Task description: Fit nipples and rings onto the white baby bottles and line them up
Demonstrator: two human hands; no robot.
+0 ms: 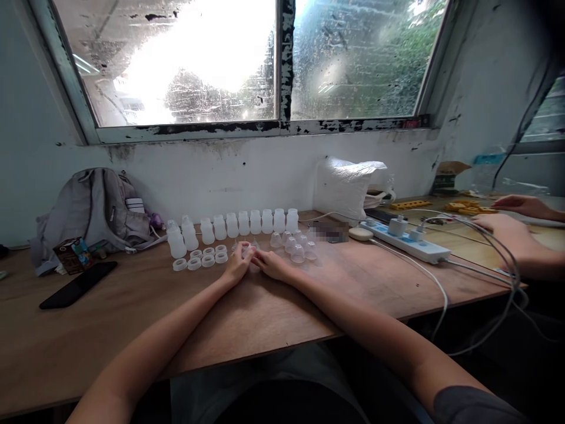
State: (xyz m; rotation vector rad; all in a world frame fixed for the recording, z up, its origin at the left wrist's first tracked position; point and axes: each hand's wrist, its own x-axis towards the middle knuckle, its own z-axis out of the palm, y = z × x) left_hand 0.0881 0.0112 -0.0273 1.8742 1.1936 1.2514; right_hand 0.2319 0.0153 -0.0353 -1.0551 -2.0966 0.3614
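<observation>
Translucent piece [253, 250] is sitting just below frame centre, pinched by fingertips of the left hand [237, 265] and right hand [271, 264]; rings [194, 264] are lying centre-left, clear domes [297, 254] centre-right.

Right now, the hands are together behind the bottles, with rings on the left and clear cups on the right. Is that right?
Not quite: the left hand and right hand are in front of the bottles, as the head view shows. They are together, with the rings on the left and the clear cups on the right.
</observation>
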